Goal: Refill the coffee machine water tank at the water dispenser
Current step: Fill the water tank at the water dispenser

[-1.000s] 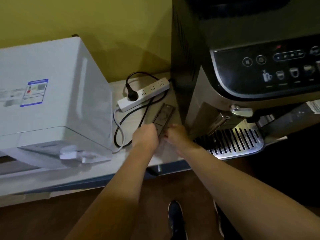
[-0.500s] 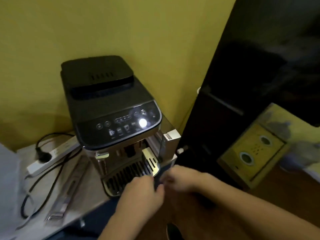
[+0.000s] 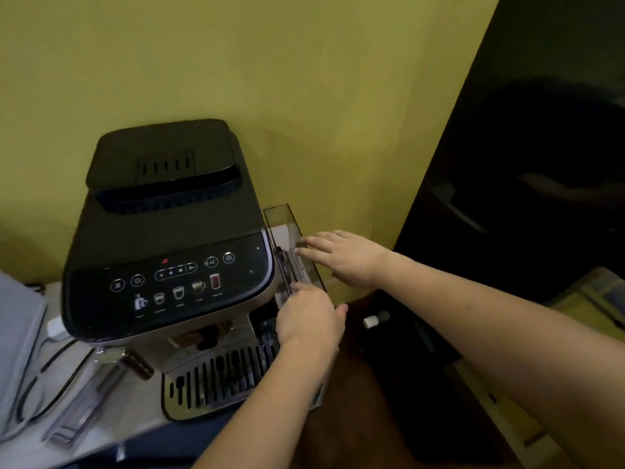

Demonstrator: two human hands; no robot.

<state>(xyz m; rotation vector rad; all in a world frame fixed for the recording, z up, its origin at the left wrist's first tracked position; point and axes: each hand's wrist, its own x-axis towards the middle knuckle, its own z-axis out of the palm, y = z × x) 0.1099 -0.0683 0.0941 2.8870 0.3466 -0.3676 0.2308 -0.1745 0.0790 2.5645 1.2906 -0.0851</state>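
Change: both hands have gone from hovering together in front of the drip tray to the right side of the coffee machine, and the clear water tank now shows along that side with its top open.
Coffee machine (image 3: 169, 238): black top, lit touch panel facing me, standing on the pale counter (image 3: 30, 445) near its right edge, its back toward the yellow wall (image 3: 304, 79).
Water tank (image 3: 287, 245): a narrow clear plastic box standing upright against the machine's right flank, at the counter's right edge; I cannot tell how much water is in it.
Left hand (image 3: 309, 318): curled around the tank's front end, fingers tucked behind the near edge, thumb (image 3: 340, 311) sticking out to the right; it looks like a grip on the tank.
Right hand (image 3: 345, 257): flat and open, fingers (image 3: 311, 245) spread and reaching over the tank's outer wall near its middle; touching or just above it, I cannot tell.
Drip tray (image 3: 216, 377): slotted metal grille at the machine's front, by the counter's front edge, partly crossed by the left forearm.
Clear lid strip (image 3: 81, 411): long, flat, lying on the counter left of the drip tray.
Black cable (image 3: 44, 390): looped on the counter by the strip.
Dark cabinet (image 3: 524, 198): tall, right of the counter.
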